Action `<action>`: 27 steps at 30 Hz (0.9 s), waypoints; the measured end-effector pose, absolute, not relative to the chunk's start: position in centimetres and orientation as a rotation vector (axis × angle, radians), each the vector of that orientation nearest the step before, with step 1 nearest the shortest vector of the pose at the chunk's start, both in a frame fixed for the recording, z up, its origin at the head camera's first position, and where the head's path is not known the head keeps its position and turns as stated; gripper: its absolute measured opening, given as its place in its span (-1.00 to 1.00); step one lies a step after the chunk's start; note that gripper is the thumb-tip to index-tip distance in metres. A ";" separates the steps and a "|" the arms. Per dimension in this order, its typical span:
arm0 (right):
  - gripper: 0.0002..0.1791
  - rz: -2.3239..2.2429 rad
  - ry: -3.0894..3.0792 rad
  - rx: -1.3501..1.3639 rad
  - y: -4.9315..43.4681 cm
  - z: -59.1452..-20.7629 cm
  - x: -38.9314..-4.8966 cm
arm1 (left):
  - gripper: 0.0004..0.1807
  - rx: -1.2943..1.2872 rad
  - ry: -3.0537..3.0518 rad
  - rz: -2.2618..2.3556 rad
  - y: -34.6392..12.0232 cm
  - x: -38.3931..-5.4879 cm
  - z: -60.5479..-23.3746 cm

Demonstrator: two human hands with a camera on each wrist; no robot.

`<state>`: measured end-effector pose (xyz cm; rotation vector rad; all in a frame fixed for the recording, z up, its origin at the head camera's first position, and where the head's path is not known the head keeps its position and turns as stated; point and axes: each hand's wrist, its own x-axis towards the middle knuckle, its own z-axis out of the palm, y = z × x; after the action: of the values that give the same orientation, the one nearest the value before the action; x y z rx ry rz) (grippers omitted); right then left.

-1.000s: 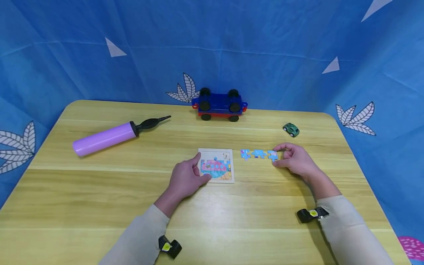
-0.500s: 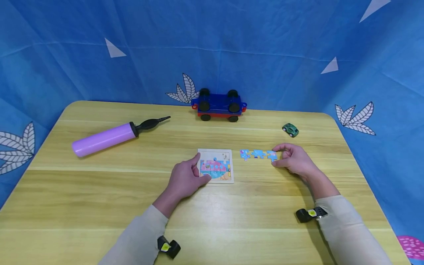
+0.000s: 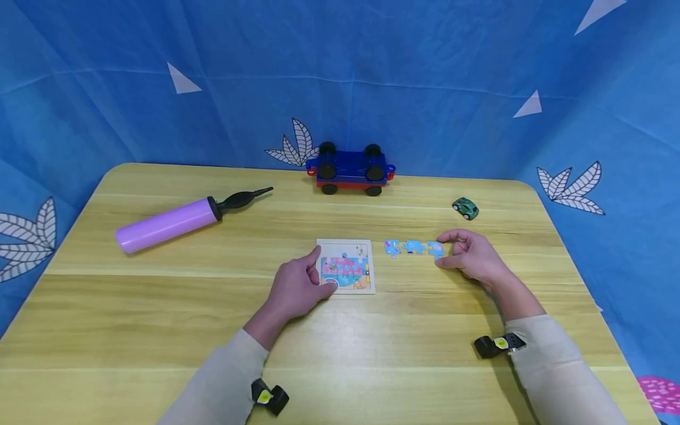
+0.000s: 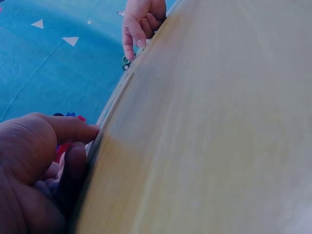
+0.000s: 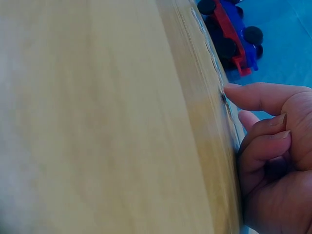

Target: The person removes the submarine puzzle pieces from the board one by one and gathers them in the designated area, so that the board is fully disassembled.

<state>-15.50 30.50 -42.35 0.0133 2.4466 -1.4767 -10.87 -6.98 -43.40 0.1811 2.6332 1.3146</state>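
In the head view a square jigsaw tray (image 3: 345,241) lies mid-table, its pale border around a partly filled pink and blue picture. My left hand (image 3: 296,285) holds its left side, thumb over the lower left corner and index finger near the upper left. To the right lie three blue jigsaw pieces in a loose row: a left piece (image 3: 392,247), a middle piece (image 3: 413,247) and a right piece (image 3: 435,249). My right hand (image 3: 475,257) pinches the right piece between thumb and index finger at its near and far edges. The right wrist view shows the thumb (image 5: 236,92) low at the tabletop.
A blue and red toy wagon (image 3: 347,168) stands at the back edge of the wooden table (image 3: 212,330). Behind the right hand is a small green toy car (image 3: 466,208). A purple hand pump (image 3: 167,224) with a black nozzle lies at the left. Blue cloth (image 3: 425,77) hangs behind.
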 end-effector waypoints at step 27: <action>-0.51 -1.705 2.430 -0.159 22.1 -41.7 -12.4 | -0.08 0.151 2.582 1.353 -7.0 -10.8 -42.8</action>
<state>-12.41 22.12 -41.72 -0.1593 2.4302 -1.7054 -10.78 -7.00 -42.85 0.1508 2.5824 1.3528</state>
